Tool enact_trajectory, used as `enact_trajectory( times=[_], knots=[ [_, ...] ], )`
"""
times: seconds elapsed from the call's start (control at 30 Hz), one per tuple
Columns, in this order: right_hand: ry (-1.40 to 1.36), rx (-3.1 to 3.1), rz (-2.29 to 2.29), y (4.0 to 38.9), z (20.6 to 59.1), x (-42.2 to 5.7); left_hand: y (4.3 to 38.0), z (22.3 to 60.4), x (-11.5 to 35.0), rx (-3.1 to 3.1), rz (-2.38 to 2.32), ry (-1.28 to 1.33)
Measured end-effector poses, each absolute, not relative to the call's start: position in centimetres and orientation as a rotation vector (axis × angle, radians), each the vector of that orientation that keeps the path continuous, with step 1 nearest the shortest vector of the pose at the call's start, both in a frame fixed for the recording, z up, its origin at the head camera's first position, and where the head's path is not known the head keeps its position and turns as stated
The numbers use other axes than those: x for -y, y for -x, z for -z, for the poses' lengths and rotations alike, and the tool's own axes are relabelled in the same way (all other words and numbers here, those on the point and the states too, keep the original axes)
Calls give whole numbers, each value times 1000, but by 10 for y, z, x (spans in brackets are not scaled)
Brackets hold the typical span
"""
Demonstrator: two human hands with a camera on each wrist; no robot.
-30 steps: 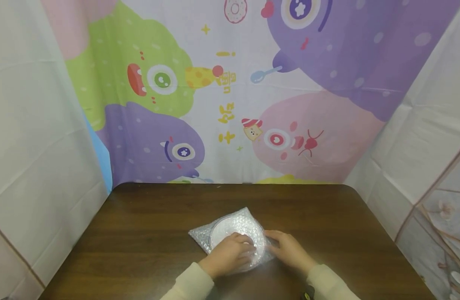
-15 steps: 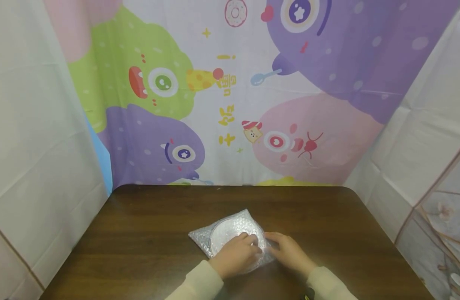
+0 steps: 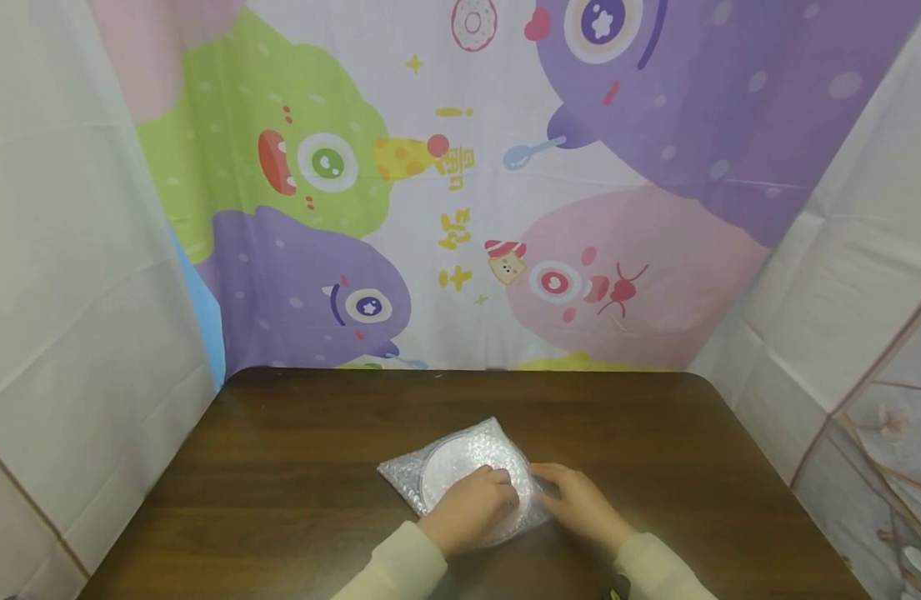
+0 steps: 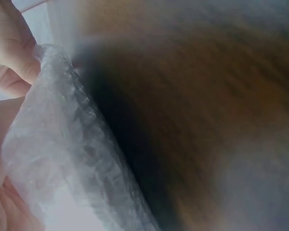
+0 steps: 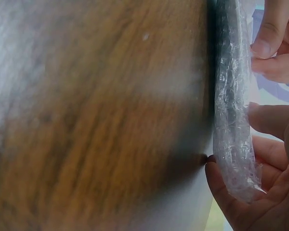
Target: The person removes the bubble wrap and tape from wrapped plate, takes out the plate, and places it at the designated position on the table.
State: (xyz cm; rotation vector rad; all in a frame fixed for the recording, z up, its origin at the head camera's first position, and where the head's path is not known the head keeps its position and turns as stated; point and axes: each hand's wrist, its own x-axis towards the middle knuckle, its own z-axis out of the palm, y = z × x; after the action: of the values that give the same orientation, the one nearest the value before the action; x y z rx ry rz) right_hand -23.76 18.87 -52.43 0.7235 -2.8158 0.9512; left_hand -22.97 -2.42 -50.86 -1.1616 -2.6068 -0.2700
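A bubble wrap bag (image 3: 409, 473) lies flat near the front of the table, with a round white disc (image 3: 447, 468) showing through it. Over the disc is my left hand (image 3: 471, 510), its thumb and forefinger pinching at the upper face of the wrap. My right hand (image 3: 583, 504) grips the bag's right edge, thumb on top and fingers underneath. From the side, in the right wrist view, the wrap (image 5: 231, 101) looks thin and slightly lifted along the edge. Close up in the left wrist view, the crinkled wrap (image 4: 82, 154) partly covers fingers behind it.
The dark brown wooden table (image 3: 302, 417) runs back to a cartoon-printed curtain (image 3: 460, 333). Pale tiled sheets flank it left and right. A small black and yellow object (image 3: 616, 588) shows beside the right sleeve at the bottom edge.
My left hand has moved slightly right across the disc, and its fingers have drawn in closer. The right hand and the bag have stayed in place.
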Motion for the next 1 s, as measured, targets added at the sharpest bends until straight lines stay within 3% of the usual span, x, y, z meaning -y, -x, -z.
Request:
enact_trajectory(
  times=[0.4, 0.63, 1.0],
  knots=[
    [-683, 2845, -999, 238, 525, -189, 233, 513, 29, 2578, 511, 1198],
    [-675, 2837, -978, 238, 526, -189, 219, 514, 14, 2525, 244, 1006],
    [-681, 2834, -993, 237, 525, -189, 207, 509, 11, 2659, 414, 831]
  ],
)
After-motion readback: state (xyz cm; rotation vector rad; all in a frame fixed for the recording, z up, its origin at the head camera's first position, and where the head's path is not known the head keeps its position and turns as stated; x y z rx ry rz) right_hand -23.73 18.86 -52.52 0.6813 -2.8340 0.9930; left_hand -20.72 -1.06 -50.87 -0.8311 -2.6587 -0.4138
